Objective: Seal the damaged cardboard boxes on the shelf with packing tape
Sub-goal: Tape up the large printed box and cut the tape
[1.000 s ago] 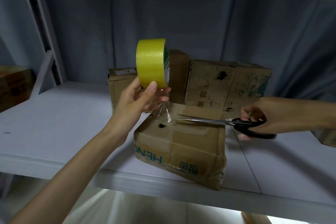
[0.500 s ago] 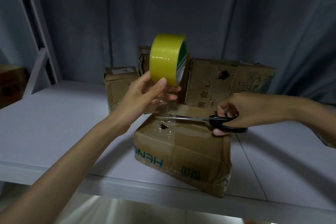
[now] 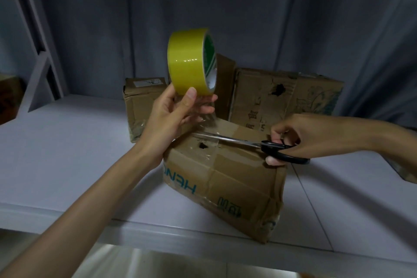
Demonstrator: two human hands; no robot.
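Two hands work together: the left hand grips a raised yellow tape roll, tensioning clear tape for scissors gripped in the right hand above a punctured box.

The right hand has come in from well off the near box to its right top edge, carrying the scissors along. The blades, a second ago reaching only to the middle of that box's top, now lie across the clear tape strip above the hole. The left hand has lifted the yellow tape roll higher above the near box, so the strip is drawn out longer.
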